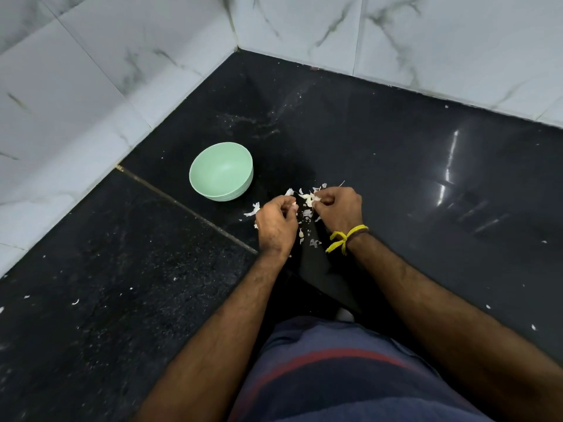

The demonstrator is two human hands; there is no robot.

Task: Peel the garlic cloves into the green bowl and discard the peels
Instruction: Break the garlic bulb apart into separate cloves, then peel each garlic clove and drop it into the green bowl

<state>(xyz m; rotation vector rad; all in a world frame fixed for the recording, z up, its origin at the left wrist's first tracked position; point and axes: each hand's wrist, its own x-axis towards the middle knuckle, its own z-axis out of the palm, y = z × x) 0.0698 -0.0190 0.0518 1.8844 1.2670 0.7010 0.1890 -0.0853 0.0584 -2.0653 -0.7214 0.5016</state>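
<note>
A pale green bowl point(221, 171) stands on the black counter, left of and just beyond my hands; nothing shows inside it. My left hand point(276, 226) has its fingers curled, with a small white bit of garlic at the fingertips. My right hand point(339, 211), with a yellow thread on the wrist, pinches a garlic piece point(309, 198) with peel hanging from it. White garlic peels point(307, 215) lie scattered on the counter between and around both hands.
The black stone counter point(396, 178) runs into a corner of white marble wall tiles point(122, 71). A joint line crosses the counter on the left. Small white flecks lie here and there. My striped shirt fills the bottom edge.
</note>
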